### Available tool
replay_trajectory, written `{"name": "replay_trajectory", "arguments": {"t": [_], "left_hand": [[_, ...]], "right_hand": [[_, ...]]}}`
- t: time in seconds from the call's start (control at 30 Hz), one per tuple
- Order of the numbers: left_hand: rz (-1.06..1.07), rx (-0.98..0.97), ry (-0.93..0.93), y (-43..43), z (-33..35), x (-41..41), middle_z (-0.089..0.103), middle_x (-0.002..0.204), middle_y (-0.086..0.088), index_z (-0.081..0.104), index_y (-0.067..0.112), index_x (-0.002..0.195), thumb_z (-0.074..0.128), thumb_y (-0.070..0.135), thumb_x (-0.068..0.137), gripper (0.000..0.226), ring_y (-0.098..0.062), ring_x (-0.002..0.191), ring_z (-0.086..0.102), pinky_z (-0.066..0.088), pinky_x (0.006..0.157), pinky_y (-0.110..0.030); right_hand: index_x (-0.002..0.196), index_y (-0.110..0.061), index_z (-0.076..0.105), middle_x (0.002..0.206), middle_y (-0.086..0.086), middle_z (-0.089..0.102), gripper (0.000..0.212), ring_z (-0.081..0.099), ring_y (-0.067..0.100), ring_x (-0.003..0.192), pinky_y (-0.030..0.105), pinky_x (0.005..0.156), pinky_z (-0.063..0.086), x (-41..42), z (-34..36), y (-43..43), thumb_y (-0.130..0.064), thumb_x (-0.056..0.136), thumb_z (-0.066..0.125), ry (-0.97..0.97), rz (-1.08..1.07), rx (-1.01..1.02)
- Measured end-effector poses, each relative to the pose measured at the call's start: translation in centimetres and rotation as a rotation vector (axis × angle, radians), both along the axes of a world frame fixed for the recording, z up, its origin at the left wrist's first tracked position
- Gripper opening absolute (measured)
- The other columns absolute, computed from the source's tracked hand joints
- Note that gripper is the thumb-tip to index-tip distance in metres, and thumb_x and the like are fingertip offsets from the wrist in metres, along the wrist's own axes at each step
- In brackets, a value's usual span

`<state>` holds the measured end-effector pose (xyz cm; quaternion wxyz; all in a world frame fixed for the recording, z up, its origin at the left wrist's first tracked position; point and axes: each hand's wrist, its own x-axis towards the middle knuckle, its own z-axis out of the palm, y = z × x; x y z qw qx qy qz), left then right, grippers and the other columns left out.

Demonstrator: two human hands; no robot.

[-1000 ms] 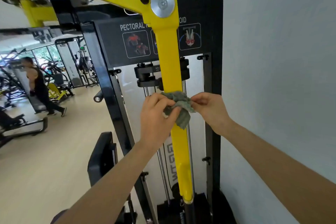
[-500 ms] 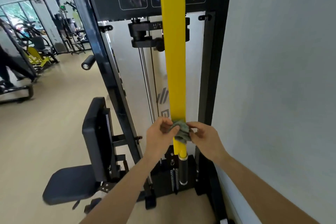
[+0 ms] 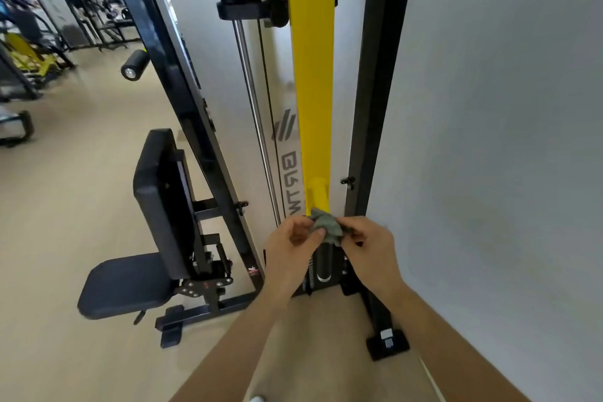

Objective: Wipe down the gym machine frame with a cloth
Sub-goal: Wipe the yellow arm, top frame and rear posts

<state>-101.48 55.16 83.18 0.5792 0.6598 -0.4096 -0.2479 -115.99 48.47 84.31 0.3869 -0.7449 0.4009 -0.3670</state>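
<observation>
Both hands pinch the cloth [image 3: 326, 228] between them: left hand [image 3: 290, 250], right hand [image 3: 367, 246]. The upright yellow bar [image 3: 313, 75] ends just above the fingertips, equally near both.

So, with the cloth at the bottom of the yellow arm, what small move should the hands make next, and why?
Probably slide the crumpled grey-green cloth down onto the black cylindrical grip just below. The left hand and the right hand both pinch it at the lower end of the long yellow metal arm, and the grip beneath lies uncovered.
</observation>
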Motion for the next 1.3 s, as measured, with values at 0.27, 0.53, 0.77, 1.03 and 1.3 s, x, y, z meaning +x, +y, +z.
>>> {"name": "replay_trajectory", "arguments": {"t": [0.27,0.53,0.77,1.03,1.3], "left_hand": [[-0.158,0.0,0.479,2.9,-0.6,3.7,0.074,0.097,-0.008,0.072,0.025,0.085,0.068,0.029,0.089,0.007,-0.023,0.095,0.072,0.058,0.082,-0.027],[-0.042,0.038,0.109,-2.1,1.6,12.7,0.07,0.087,0.011,0.069,0.025,0.09,0.068,0.03,0.096,0.008,-0.002,0.079,0.065,0.051,0.072,-0.023],[-0.16,0.01,0.292,-7.2,1.7,14.3,0.07,0.099,0.005,0.063,0.022,0.097,0.064,0.03,0.098,0.007,-0.013,0.095,0.07,0.061,0.087,-0.039],[-0.492,-0.027,0.314,-10.7,-1.4,12.3,0.068,0.097,-0.01,0.068,0.006,0.1,0.059,0.028,0.102,0.024,-0.023,0.091,0.065,0.055,0.084,-0.038],[-0.618,0.047,0.233,-11.7,-5.6,13.6,0.072,0.105,0.008,0.064,0.02,0.105,0.076,0.021,0.09,0.019,-0.007,0.101,0.067,0.055,0.085,-0.024]], "right_hand": [[0.119,-0.018,0.071,0.102,-0.007,0.07,0.031,0.063,-0.003,0.092,0.006,0.076,0.05,1.3,0.8,2.2,-0.011,0.089,0.074,-0.016,-0.017,0.022],[0.117,-0.036,0.061,0.107,-0.023,0.053,0.038,0.058,0.0,0.093,0.003,0.075,0.046,5.9,1.4,1.1,-0.024,0.086,0.078,-0.005,-0.353,-0.043],[0.134,-0.026,0.054,0.117,-0.014,0.056,0.041,0.054,-0.011,0.094,-0.001,0.069,0.041,9.9,0.6,0.1,-0.032,0.095,0.066,0.059,-0.517,0.093],[0.114,-0.024,0.062,0.087,-0.012,0.064,0.022,0.065,0.012,0.074,0.014,0.065,0.047,11.7,-0.3,0.1,-0.038,0.097,0.062,-0.069,-0.649,0.134],[0.107,-0.02,0.065,0.074,-0.018,0.062,0.018,0.061,0.0,0.059,0.012,0.054,0.047,11.6,-1.0,-0.3,-0.032,0.095,0.068,-0.176,-0.695,0.119]]}}
